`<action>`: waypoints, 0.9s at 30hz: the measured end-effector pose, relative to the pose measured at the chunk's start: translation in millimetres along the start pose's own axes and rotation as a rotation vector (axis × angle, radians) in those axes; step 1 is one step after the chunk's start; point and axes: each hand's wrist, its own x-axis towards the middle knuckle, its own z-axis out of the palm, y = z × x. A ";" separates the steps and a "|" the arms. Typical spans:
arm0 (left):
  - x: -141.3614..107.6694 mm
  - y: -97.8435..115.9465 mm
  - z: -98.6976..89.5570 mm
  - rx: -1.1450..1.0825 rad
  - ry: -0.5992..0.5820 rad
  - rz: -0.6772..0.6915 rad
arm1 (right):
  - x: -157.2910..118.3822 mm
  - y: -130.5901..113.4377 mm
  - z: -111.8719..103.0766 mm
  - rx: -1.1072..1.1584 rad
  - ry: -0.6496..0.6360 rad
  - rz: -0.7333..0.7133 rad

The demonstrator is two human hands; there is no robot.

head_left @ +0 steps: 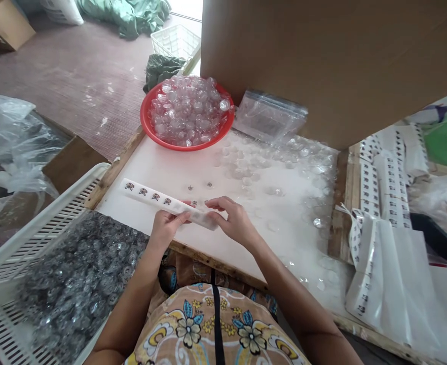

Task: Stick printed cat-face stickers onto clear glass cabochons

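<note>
My left hand [168,223] pinches a white strip of stickers [143,192] near its middle, thumb on top. Small dark printed figures run along the strip's left half; the right half looks plain. At the strip's right end, my right hand [231,220] has its thumb against the edge and its fingers curled over, so what lies between the fingertips is partly hidden. Just beyond the strip, several small clear pieces with printed figures [190,188] lie on the white tabletop [162,165]. Many clear round plastic pieces [246,167] are scattered further right.
A red basin [145,124] heaped with clear round pieces stands at the back, beside a zip bag [271,116]. A large cardboard sheet [303,61] rises behind. A white basket [3,263] of dark-printed clear pieces sits at left. Sticker sheets [393,177] lie right.
</note>
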 end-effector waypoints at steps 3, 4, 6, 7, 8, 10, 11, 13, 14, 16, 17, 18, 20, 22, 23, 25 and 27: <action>-3.8 -2.8 0.2 -0.001 -0.062 0.009 | 5.0 -10.7 4.7 0.020 0.017 -0.024; -4.7 -4.1 1.3 0.000 -0.088 0.010 | 7.4 -15.8 6.0 0.033 0.039 -0.034; -5.8 -6.8 4.8 0.008 -0.124 0.008 | 13.3 -27.9 9.3 0.058 0.072 -0.070; -5.9 -8.0 6.8 0.011 -0.135 0.011 | 16.5 -34.2 11.7 0.068 0.073 -0.097; -5.8 -9.0 8.8 0.016 -0.144 0.020 | 19.5 -40.1 14.7 0.072 0.063 -0.120; -5.4 -10.3 11.7 0.038 -0.140 0.050 | 23.9 -49.1 22.1 0.061 0.045 -0.134; -5.4 -10.8 12.4 0.060 -0.127 0.063 | 25.0 -51.8 26.1 0.048 0.045 -0.123; -5.8 -11.6 12.3 0.125 -0.088 0.069 | 24.6 -53.7 34.0 0.021 0.068 -0.081; -6.2 -12.1 11.7 0.157 -0.064 0.066 | 23.4 -53.4 37.3 0.011 0.085 -0.059; -7.2 -13.3 10.1 0.206 -0.042 0.064 | 20.0 -51.9 42.6 0.000 0.112 -0.030; -7.6 -13.9 9.3 0.222 -0.039 0.068 | 18.3 -51.0 44.5 -0.003 0.125 -0.020; -7.8 -14.5 8.5 0.234 -0.040 0.074 | 16.9 -50.4 45.9 -0.006 0.137 -0.012; -7.5 -15.4 6.9 0.251 -0.044 0.089 | 15.1 -50.0 47.7 -0.001 0.150 -0.001; -6.4 -15.9 5.4 0.264 -0.049 0.112 | 14.9 -50.3 48.6 0.024 0.145 0.001; -5.7 -16.1 4.6 0.269 -0.055 0.128 | 15.2 -50.5 48.9 0.039 0.144 0.002; -4.6 -16.1 3.3 0.272 -0.072 0.159 | 16.1 -50.5 49.3 0.065 0.147 0.011; -4.2 -15.9 2.8 0.272 -0.086 0.177 | 17.2 -49.9 49.8 0.094 0.149 0.025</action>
